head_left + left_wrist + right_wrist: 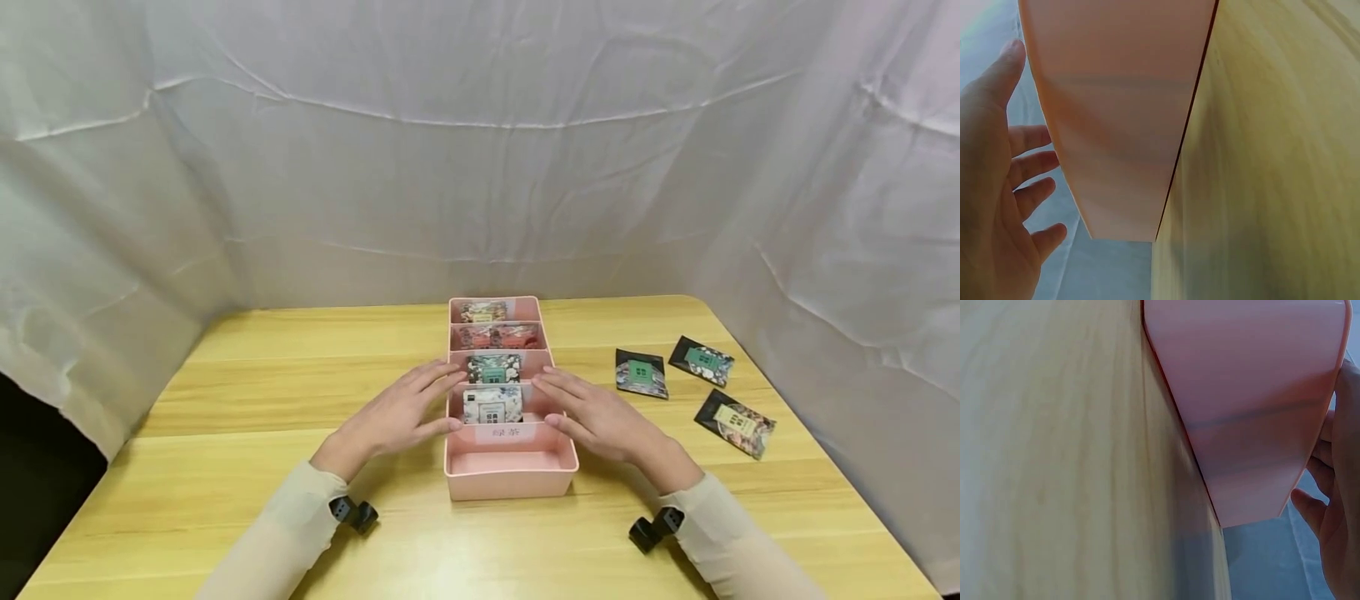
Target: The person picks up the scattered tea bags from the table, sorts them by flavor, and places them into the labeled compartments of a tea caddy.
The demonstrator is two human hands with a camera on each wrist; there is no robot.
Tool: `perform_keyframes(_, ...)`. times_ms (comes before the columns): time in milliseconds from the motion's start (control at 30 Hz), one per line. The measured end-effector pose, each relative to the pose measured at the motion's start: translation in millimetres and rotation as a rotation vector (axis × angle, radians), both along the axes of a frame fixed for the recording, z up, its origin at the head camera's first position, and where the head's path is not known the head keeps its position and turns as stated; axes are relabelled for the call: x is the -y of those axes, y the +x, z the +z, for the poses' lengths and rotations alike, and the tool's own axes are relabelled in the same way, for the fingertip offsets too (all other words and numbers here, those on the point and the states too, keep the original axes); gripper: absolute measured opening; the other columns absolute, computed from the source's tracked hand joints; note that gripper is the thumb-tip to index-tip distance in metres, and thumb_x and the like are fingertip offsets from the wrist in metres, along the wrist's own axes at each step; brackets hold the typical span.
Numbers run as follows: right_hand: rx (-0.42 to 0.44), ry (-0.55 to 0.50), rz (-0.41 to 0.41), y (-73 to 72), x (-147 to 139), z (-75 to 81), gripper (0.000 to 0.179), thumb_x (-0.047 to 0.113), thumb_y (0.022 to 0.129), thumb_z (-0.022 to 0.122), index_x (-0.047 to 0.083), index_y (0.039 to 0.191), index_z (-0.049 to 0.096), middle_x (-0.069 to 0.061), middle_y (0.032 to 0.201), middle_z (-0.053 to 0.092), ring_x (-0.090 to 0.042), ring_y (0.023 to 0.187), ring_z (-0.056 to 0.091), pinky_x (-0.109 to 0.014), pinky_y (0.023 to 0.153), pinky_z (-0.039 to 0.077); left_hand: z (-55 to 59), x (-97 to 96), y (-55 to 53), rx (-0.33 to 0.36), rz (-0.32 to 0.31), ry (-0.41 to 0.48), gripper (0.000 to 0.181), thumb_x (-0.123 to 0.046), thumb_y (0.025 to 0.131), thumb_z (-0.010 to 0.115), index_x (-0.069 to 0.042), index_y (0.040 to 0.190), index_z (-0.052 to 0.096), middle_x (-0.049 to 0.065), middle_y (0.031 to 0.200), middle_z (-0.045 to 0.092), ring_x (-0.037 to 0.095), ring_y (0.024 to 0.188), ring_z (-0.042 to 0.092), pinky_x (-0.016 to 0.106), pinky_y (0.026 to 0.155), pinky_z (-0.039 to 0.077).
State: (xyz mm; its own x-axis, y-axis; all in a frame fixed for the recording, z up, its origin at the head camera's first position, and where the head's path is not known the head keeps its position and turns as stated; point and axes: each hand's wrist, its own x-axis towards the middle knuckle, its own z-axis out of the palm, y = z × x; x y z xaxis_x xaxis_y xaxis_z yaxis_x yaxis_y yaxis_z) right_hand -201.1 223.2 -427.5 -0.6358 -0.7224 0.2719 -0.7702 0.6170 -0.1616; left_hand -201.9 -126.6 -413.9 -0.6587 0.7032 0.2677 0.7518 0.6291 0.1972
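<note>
A long pink divided box [513, 485] stands on the table, its several compartments running away from me. At its left rim is my left hand [397, 410], fingers loosely extended, the tips at the edge. My right hand [606, 421] mirrors it at the right rim, holding nothing. Between the hands, a white sachet [492, 406] stands in the second compartment from the front. Behind it come a green-labelled sachet [493, 368], red sachets [516, 336] and, farthest back, a yellow-labelled sachet [483, 312]. Both wrist views show the box's pink side walls beside the fingers.
Three dark sachets lie loose on the wooden table right of the box: one with a green label [641, 372], a floral green-labelled one [701, 361] and a yellow-labelled one [736, 423]. A pale curtain [480, 192] hangs behind the table and along its sides.
</note>
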Motion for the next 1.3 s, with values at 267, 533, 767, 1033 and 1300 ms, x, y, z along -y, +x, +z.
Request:
perform_keyframes(267, 0.009, -0.001, -0.006, -0.3, 0.5, 0.3, 0.054, 0.037, 0.104, 0.045, 0.014, 0.153, 0.037, -0.011, 0.154, 0.036, -0.028, 0.143, 0.030, -0.051, 0.110, 0.033, -0.2, -0.1, 2.2, 0.009, 0.028, -0.090, 0.074, -0.062, 0.099, 0.035, -0.012, 0.154, 0.032, 0.010, 0.159, 0.025, 0.027, 0.147, 0.017, 0.045, 0.118, 0.012)
perform_keyframes(533, 0.017, 0.005, -0.008, 0.3, 0.0, 0.3, 0.054, 0.037, 0.104, 0.044, 0.015, 0.153, 0.036, -0.010, 0.155, 0.034, -0.028, 0.143, 0.029, -0.050, 0.110, 0.033, -3.4, -1.9, 3.1, -0.005, 0.045, -0.118, 0.074, -0.060, 0.101, 0.032, -0.009, 0.154, 0.030, 0.010, 0.159, 0.024, 0.024, 0.147, 0.016, 0.044, 0.119, 0.009)
perform_keyframes(767, 0.000, 0.006, 0.005, -0.4, -0.7, 0.4, 0.054, 0.037, 0.104, 0.044, 0.015, 0.153, 0.036, -0.011, 0.156, 0.034, -0.029, 0.143, 0.030, -0.051, 0.110, 0.034, -2.0, -3.0, 4.5, 0.013, 0.065, -0.133, 0.076, -0.061, 0.101, 0.027, -0.008, 0.154, 0.027, 0.011, 0.159, 0.023, 0.024, 0.147, 0.017, 0.041, 0.119, 0.009)
perform_keyframes(1033, -0.005, -0.002, 0.012, -2.1, 0.2, 0.4, 0.054, 0.037, 0.103, 0.046, 0.015, 0.152, 0.037, -0.011, 0.155, 0.034, -0.029, 0.142, 0.030, -0.052, 0.110, 0.034, -0.7, -3.3, 4.9, -0.007, 0.065, -0.139, 0.075, -0.060, 0.101, 0.024, -0.007, 0.153, 0.030, 0.011, 0.159, 0.025, 0.025, 0.147, 0.018, 0.044, 0.119, 0.015)
perform_keyframes(1300, -0.004, -0.005, 0.016, -1.3, -0.4, 0.4, 0.054, 0.036, 0.104, 0.045, 0.013, 0.152, 0.037, -0.013, 0.155, 0.034, -0.031, 0.142, 0.030, -0.052, 0.110, 0.034, -1.4, -4.8, 7.2, 0.005, 0.080, -0.141, 0.074, -0.060, 0.102, 0.023, -0.008, 0.154, 0.030, 0.011, 0.158, 0.025, 0.024, 0.147, 0.016, 0.046, 0.118, 0.016)
